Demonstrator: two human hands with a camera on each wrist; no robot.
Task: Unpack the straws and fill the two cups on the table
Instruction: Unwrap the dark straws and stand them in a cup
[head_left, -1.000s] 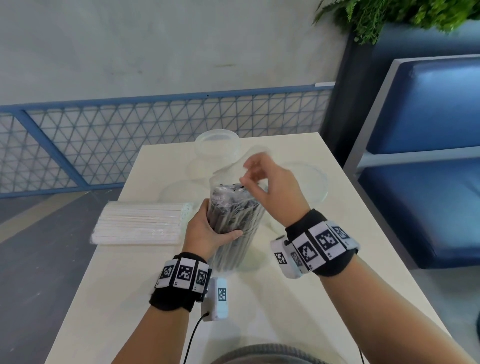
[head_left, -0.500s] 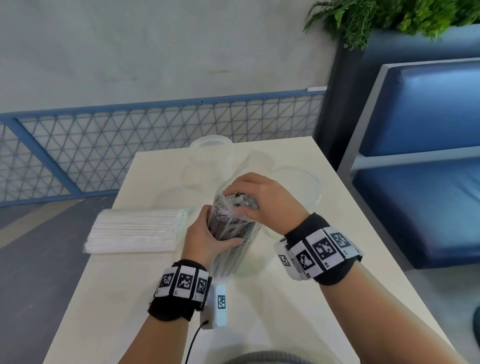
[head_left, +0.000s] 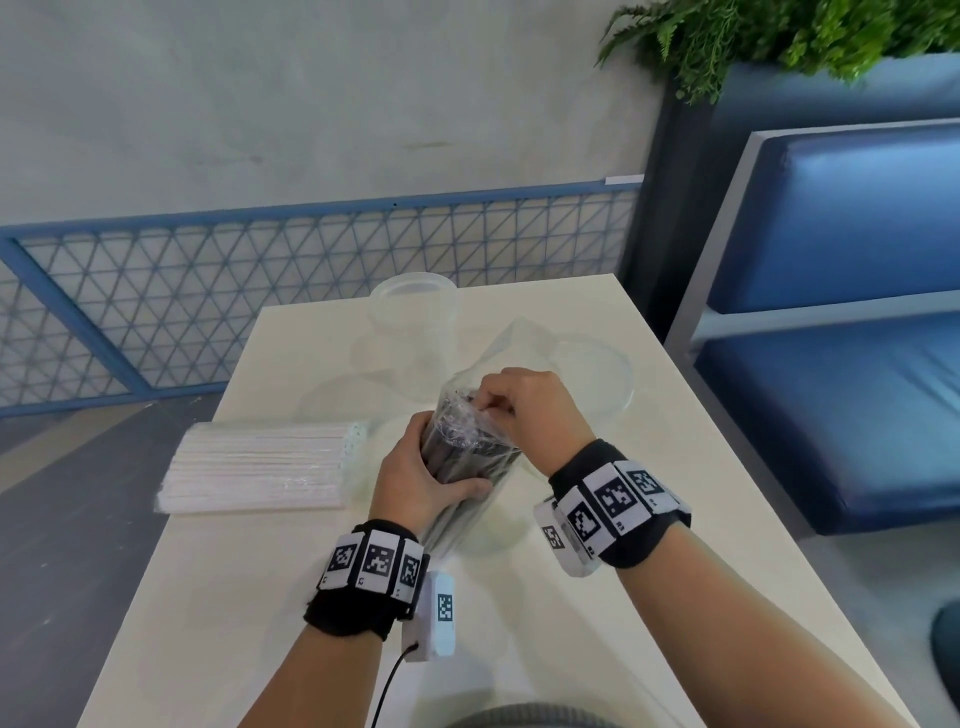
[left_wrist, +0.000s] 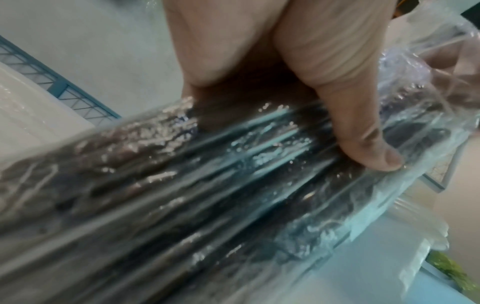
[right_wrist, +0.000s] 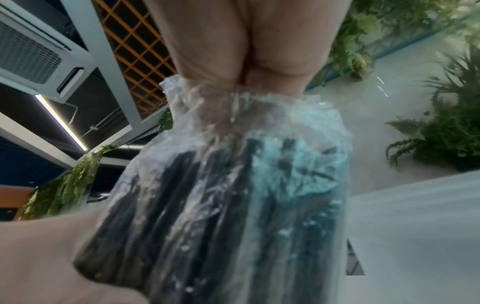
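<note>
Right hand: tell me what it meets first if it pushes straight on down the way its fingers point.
The right hand already pinches the plastic bag; straight on lie the black straws inside, probably at once.

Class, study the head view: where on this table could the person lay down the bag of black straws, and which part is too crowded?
Bare room: the near stretch of the cream table, bordered by the pack of white paper straws, the forearms and the near edge. Crowded: the far half, with the clear plastic cup, clear lids and both hands on the clear bag of black straws.
</note>
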